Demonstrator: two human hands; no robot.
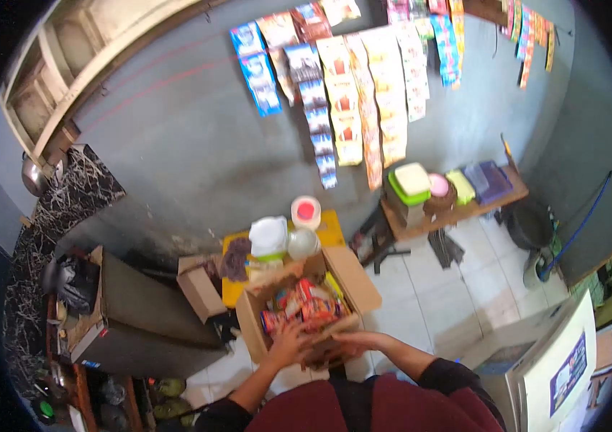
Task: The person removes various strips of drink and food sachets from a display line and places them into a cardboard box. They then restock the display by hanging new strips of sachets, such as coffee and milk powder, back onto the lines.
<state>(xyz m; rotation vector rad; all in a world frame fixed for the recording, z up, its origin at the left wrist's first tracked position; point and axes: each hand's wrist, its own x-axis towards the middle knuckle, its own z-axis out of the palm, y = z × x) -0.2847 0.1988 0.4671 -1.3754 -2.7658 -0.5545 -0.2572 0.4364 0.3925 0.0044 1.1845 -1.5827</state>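
Note:
An open cardboard box with its flaps folded out sits close in front of my body. Inside lie several red, orange and yellow packets, too small to read. My left hand is at the near left part of the box, its fingers apart over the packets. My right hand grips the near right rim of the box, with some fingers hidden below the edge.
Behind the box, a yellow table bears tubs and a white bag. Sachet strips hang on the wall. A wooden bench with plastic containers stands right. A dark fridge-like cabinet is left, a white one right.

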